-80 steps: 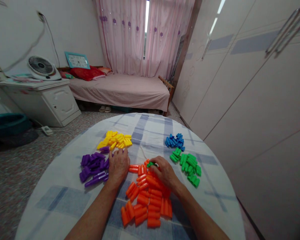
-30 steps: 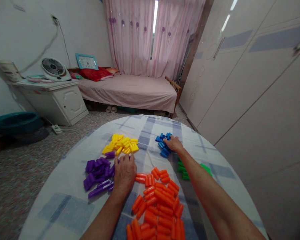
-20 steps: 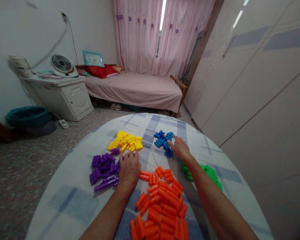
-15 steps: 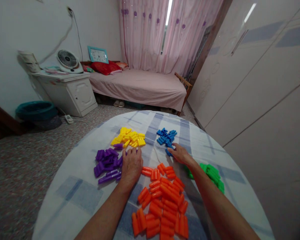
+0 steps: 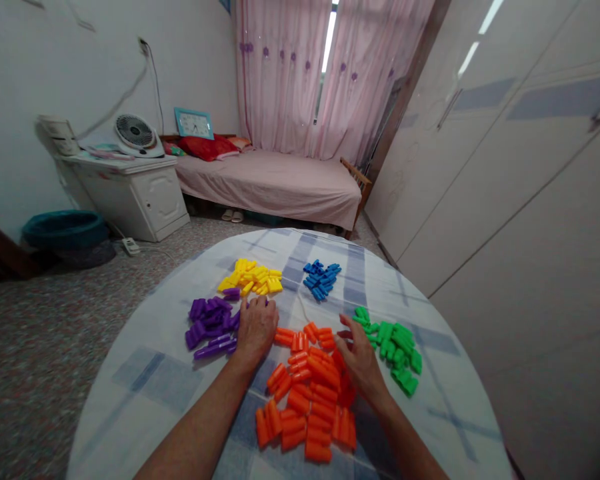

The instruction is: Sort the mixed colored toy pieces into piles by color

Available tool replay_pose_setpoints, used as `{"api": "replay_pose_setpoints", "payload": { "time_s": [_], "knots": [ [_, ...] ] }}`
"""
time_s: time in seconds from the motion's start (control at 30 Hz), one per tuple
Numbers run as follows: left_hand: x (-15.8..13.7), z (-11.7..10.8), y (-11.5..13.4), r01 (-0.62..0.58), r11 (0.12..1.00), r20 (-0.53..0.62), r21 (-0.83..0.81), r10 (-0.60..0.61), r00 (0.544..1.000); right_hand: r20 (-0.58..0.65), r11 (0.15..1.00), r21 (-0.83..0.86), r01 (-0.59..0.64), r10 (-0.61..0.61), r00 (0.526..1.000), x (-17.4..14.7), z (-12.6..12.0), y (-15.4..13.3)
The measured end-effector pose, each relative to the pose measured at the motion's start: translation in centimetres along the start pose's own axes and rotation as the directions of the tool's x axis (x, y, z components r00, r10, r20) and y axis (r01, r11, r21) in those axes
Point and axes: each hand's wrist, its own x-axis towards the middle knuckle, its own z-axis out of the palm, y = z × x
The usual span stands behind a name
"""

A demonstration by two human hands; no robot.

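My left hand (image 5: pixel 258 327) lies palm down at the right edge of a pile of purple plastic pieces (image 5: pixel 213 317). Its fingers are bent and slightly apart; a bit of purple shows at the fingertips, and what lies under the palm is hidden. Over the upper right edge of the orange pieces (image 5: pixel 300 401) is my right hand (image 5: pixel 357 353), fingers apart, with nothing visible in them. Just to its right lie green pieces (image 5: pixel 397 343). Small blue pieces (image 5: pixel 321 279) form a loose heap farther back.
Yellow pieces (image 5: pixel 253 277) lie behind the purple ones. All the piles are on a round table with a checked cloth (image 5: pixel 145 393). Beyond it stand a bed (image 5: pixel 275 177), a white cabinet (image 5: pixel 163 207), a teal bin (image 5: pixel 66 230) and a tall wardrobe (image 5: pixel 480 180).
My right hand has left the blue pieces and come back toward me, to the edge of the orange pile. More of the green pile shows. My left hand stays beside the purple pieces.
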Motion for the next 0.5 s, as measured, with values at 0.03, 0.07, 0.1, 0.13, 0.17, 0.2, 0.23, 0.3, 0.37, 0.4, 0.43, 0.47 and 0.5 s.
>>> {"api": "replay_pose_setpoints", "payload": {
  "time_s": [0.03, 0.07, 0.1, 0.13, 0.17, 0.2, 0.23, 0.3, 0.37, 0.4, 0.43, 0.47, 0.5],
  "knots": [
    [0.0, -0.1, 0.0, -0.015, 1.000, -0.001, -0.004, 0.015, 1.000, -0.027, 1.000, -0.007, -0.006, 0.006, 1.000, -1.2, -0.2, 0.0],
    [0.0, -0.1, -0.1, -0.027, 1.000, -0.003, -0.009, 0.027, 1.000, -0.054, 1.000, -0.018, -0.007, 0.006, 0.999, -2.2, -0.3, 0.1],
    [0.1, -0.1, -0.1, -0.038, 0.999, -0.007, -0.013, 0.038, 0.999, -0.081, 0.999, -0.033, -0.005, 0.002, 0.997, -3.0, -0.4, 0.2],
    [0.1, -0.1, -0.2, -0.046, 0.999, -0.010, -0.015, 0.045, 0.999, -0.107, 0.999, -0.048, -0.001, -0.004, 0.994, -3.8, -0.5, 0.2],
    [0.2, 0.0, -0.2, -0.049, 0.999, -0.011, -0.014, 0.049, 0.999, -0.131, 0.998, -0.064, 0.003, -0.012, 0.991, -4.4, -0.6, 0.3],
    [0.3, 0.0, -0.2, -0.051, 0.999, -0.004, -0.010, 0.051, 0.999, -0.152, 0.997, -0.078, 0.007, -0.019, 0.988, -4.9, -0.6, 0.4],
    [0.3, 0.0, -0.3, -0.048, 0.999, 0.005, -0.004, 0.048, 0.999, -0.168, 0.996, -0.088, 0.012, -0.026, 0.985, -5.3, -0.5, 0.5],
    [0.5, -0.1, -0.2, -0.043, 0.999, 0.034, 0.011, 0.042, 0.999, -0.192, 0.995, -0.095, 0.018, -0.037, 0.981, -5.9, -0.3, 0.7],
    [0.6, -0.7, -0.1, -0.053, 0.998, 0.055, 0.029, 0.052, 0.997, -0.218, 0.995, -0.099, 0.024, -0.045, 0.975, -6.3, 0.1, 1.1],
    [0.6, -1.2, 0.1, -0.071, 0.997, 0.059, 0.038, 0.069, 0.996, -0.232, 0.994, -0.104, 0.027, -0.051, 0.971, -6.5, 0.4, 1.3],
    [0.6, -1.7, 0.3, -0.091, 0.995, 0.058, 0.047, 0.088, 0.994, -0.243, 0.993, -0.114, 0.032, -0.059, 0.968, -6.6, 0.6, 1.5],
    [0.5, -2.2, 0.5, -0.111, 0.992, 0.053, 0.053, 0.108, 0.993, -0.249, 0.991, -0.128, 0.040, -0.071, 0.966, -6.6, 0.8, 1.7],
    [0.4, -2.7, 0.6, -0.125, 0.991, 0.045, 0.052, 0.123, 0.991, -0.251, 0.988, -0.143, 0.049, -0.085, 0.964, -6.6, 1.0, 1.8]
  ]
}}
